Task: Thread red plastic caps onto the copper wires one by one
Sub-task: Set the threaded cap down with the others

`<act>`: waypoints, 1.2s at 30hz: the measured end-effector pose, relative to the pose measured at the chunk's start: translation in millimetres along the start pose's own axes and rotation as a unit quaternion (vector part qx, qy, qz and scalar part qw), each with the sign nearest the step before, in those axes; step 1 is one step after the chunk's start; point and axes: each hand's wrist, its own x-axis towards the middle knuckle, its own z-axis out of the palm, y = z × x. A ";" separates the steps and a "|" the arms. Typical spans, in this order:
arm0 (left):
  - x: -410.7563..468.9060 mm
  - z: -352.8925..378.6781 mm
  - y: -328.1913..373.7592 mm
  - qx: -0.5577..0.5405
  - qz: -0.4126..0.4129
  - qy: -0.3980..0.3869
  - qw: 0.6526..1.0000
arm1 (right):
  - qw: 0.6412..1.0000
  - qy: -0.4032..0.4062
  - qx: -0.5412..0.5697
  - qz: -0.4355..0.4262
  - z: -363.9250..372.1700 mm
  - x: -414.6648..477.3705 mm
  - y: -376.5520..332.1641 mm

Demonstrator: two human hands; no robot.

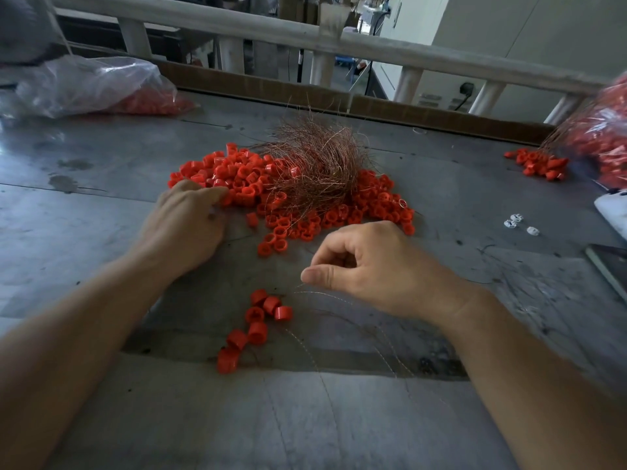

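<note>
I see a thin copper wire (299, 285) pinched between thumb and forefinger of my right hand (373, 266), just right of a few small red plastic caps (259, 322). My left hand (186, 225) has curled fingers on the big cap pile (305, 212); I cannot tell if they hold one.

left hand (185, 225) on cap pile (244, 178) | right hand (369, 266) seemingly pinches wire (300, 285)

grey metal counter (101, 157): heap of red plastic caps (237, 178) centre, tangled copper wire bundle (315, 157) atop; clear plastic bag (91, 83) behind, left.
</note>
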 end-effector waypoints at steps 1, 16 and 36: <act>0.1 -0.2 -0.5 0.007 -0.001 -0.009 1.000 | 1.000 0.004 -0.001 0.001 -0.2 0.0 0.0; -1.5 -1.0 0.0 -0.009 0.041 0.041 0.998 | 1.000 0.012 -0.002 0.003 0.5 0.0 1.0; -34.4 -16.0 34.0 -0.202 0.177 -0.041 0.962 | 0.992 0.105 -0.066 0.021 7.4 18.9 29.6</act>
